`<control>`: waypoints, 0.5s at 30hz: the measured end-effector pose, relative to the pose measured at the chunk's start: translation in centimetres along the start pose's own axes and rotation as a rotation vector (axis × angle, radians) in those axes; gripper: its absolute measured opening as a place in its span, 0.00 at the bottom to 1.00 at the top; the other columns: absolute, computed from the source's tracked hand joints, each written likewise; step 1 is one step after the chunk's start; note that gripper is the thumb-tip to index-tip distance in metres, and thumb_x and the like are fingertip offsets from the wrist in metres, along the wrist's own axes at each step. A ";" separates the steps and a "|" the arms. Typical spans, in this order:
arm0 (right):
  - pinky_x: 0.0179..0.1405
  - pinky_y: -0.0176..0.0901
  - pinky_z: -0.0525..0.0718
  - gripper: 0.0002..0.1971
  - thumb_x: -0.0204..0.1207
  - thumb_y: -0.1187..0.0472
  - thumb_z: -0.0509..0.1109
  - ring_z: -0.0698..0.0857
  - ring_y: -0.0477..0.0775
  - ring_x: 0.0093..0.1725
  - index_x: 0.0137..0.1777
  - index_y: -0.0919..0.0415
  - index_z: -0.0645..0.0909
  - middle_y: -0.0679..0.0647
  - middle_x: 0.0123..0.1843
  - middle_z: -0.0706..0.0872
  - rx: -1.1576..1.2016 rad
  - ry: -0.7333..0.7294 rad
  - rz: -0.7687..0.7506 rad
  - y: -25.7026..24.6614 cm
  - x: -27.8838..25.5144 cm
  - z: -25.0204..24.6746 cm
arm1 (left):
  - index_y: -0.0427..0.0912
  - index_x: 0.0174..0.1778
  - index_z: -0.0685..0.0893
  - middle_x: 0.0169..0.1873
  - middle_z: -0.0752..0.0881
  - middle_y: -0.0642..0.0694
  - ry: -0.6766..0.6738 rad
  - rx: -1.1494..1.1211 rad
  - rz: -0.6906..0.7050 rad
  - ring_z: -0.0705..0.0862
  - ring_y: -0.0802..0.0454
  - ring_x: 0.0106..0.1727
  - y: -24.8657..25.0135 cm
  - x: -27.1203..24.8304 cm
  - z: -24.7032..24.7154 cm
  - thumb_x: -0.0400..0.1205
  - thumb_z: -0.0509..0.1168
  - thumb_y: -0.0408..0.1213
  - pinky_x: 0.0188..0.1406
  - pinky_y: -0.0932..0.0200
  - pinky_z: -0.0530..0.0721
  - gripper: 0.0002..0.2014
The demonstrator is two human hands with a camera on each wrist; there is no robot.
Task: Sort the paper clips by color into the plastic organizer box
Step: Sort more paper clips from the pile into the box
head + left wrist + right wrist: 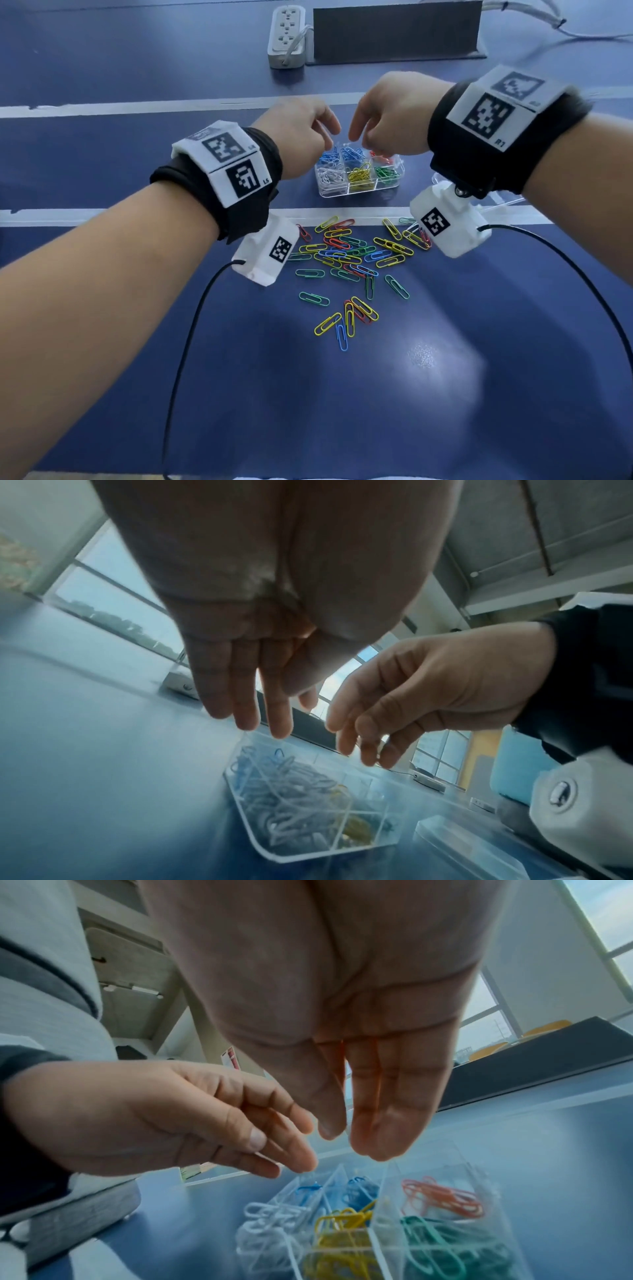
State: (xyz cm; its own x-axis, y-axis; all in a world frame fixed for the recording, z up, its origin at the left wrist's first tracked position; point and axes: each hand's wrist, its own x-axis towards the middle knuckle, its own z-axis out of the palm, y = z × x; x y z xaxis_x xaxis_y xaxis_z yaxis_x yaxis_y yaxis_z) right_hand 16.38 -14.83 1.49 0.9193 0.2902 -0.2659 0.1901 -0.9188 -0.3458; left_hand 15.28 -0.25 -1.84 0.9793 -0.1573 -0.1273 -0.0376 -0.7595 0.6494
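A clear plastic organizer box (pixel 356 193) stands past the near white tape line. Its compartments hold blue, red, white, yellow and green clips. A loose pile of mixed paper clips (pixel 349 257) lies on the blue table in front of it. My left hand (pixel 325 137) hovers over the box's left back corner, fingers (pixel 260 718) pointing down, nothing visible between them. My right hand (pixel 359 137) hovers beside it over the back middle, fingers (pixel 369 1137) straight and empty. In the right wrist view the box's dividers (pixel 380 1231) show clearly under both hands.
The box's clear lid (pixel 496 198) lies to its right, partly behind my right wrist camera. A white power strip (pixel 287 34) and a dark panel (pixel 397 32) stand at the back. Black cables (pixel 185 342) trail from both wrists across the near table.
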 end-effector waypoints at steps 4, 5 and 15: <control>0.40 0.37 0.77 0.13 0.72 0.65 0.66 0.80 0.51 0.39 0.46 0.46 0.87 0.43 0.29 0.81 -0.081 -0.039 -0.104 0.5 -2.1 0.1 | 0.50 0.51 0.81 0.45 0.86 0.50 0.074 0.040 0.120 0.81 0.55 0.41 0.0 -1.5 -0.6 0.77 0.56 0.28 0.43 0.65 0.79 0.15; 0.39 0.37 0.77 0.12 0.72 0.64 0.67 0.80 0.50 0.38 0.46 0.47 0.87 0.43 0.29 0.81 -0.100 -0.063 -0.139 0.6 -2.9 0.3 | 0.51 0.49 0.82 0.41 0.86 0.51 0.076 0.057 0.148 0.82 0.55 0.41 0.0 -2.1 -0.7 0.77 0.58 0.30 0.45 0.64 0.80 0.13; 0.36 0.35 0.73 0.08 0.71 0.55 0.70 0.81 0.52 0.38 0.44 0.53 0.90 0.50 0.41 0.90 -0.450 -0.232 -0.357 0.3 -7.5 4.2 | 0.50 0.38 0.91 0.21 0.81 0.59 -0.265 0.433 0.235 0.79 0.68 0.26 -0.1 -7.0 0.7 0.73 0.72 0.43 0.28 0.80 0.71 0.03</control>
State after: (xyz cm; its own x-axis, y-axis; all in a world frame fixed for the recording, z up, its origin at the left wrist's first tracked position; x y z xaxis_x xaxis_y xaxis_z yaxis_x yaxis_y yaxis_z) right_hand 8.11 -16.16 -0.38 0.6831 0.6045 -0.4098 0.6451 -0.7625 -0.0496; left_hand 8.28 0.46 -1.57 0.8536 -0.4642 -0.2366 -0.3816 -0.8662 0.3227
